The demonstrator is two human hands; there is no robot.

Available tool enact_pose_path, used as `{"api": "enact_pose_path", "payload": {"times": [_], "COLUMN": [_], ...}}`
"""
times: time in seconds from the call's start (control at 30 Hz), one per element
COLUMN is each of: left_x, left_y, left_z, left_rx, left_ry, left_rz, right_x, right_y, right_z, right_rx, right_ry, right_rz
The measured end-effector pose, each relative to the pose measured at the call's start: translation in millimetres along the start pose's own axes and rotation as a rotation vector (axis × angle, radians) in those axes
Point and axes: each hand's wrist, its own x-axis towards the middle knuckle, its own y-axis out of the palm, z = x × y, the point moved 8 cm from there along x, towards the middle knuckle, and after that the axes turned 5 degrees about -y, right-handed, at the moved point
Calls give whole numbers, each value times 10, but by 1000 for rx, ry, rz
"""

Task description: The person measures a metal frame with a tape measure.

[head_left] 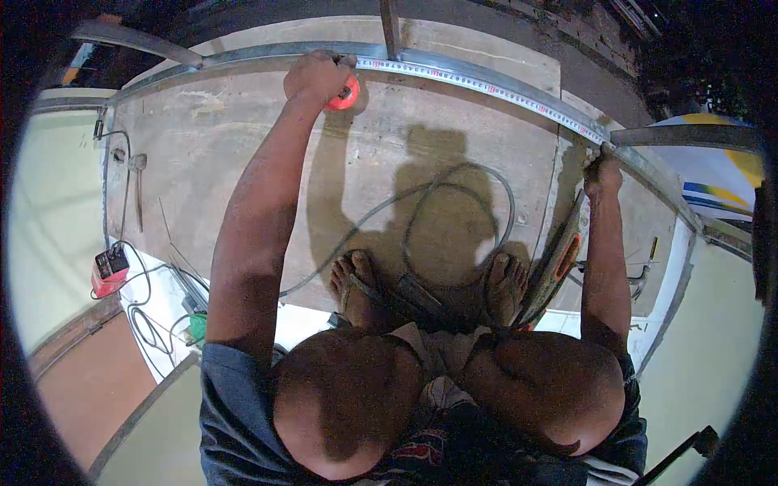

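Note:
My left hand (314, 77) is closed around a red tape measure (344, 95) at the left part of a long metal bar (267, 50). The white tape blade (478, 83) is pulled out and lies along the bar to the right. At its far end my right hand (602, 172) has its fingers closed on the blade's tip against the bar. The fingertips there are partly hidden. Both arms are stretched forward over a wooden board (243, 162).
A grey cable (421, 190) loops across the board near my feet. A long tool with an orange-rimmed slot (565, 257) leans beside my right foot. Hammers lie at left (138, 166) and right (639, 283). A red power box (109, 279) sits at left. Metal posts (391, 28) join the bar.

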Motion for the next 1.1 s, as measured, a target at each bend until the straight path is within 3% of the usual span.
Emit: {"api": "enact_pose_path", "payload": {"times": [0.2, 0.43, 0.5, 1.1], "left_x": [3, 26, 66, -123], "left_y": [-9, 47, 42, -134], "left_z": [-11, 8, 23, -46], "left_rx": [34, -5, 1, 15], "left_ry": [17, 45, 66, -14], "left_rz": [-95, -33, -129, -48], "right_x": [-84, -39, -64, 27], "right_y": [75, 8, 25, 23], "right_z": [52, 31, 42, -18], "right_rx": [12, -4, 2, 15], "right_ry": [-9, -9, -7, -2], "right_rz": [36, 20, 4, 39]}}
